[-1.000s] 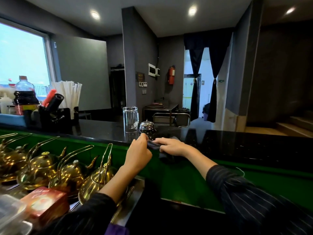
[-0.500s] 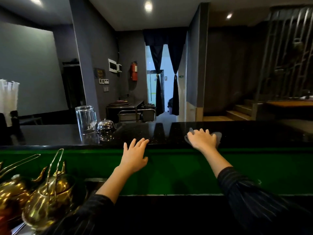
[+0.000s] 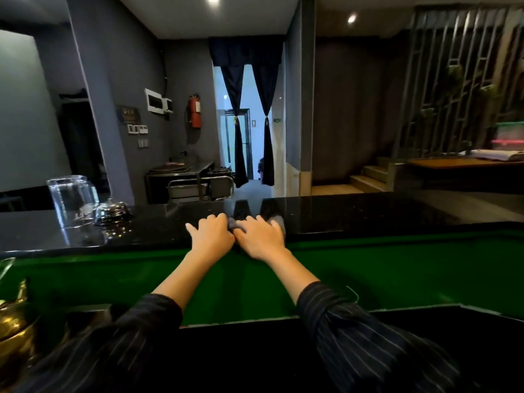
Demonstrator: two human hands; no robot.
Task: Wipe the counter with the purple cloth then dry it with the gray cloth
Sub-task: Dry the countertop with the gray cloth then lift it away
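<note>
The black polished counter [image 3: 354, 214] runs across the middle of the view above a green front panel. A gray cloth [image 3: 279, 221] lies on it near the front edge, mostly hidden under my right hand [image 3: 259, 236], which presses on it with bent fingers. My left hand [image 3: 211, 235] rests right beside it, its fingertips touching the cloth's left end [image 3: 232, 222]. No purple cloth shows.
An upturned clear glass [image 3: 71, 199] and a chrome service bell [image 3: 111, 211] stand on the counter to the left. Brass teapots [image 3: 14, 327] sit low at the left edge. The counter stretches on to the right of my hands.
My right hand has slid the cloth leftward along the counter. My left hand has moved right and now meets it at the cloth. The view has shifted to the right.
</note>
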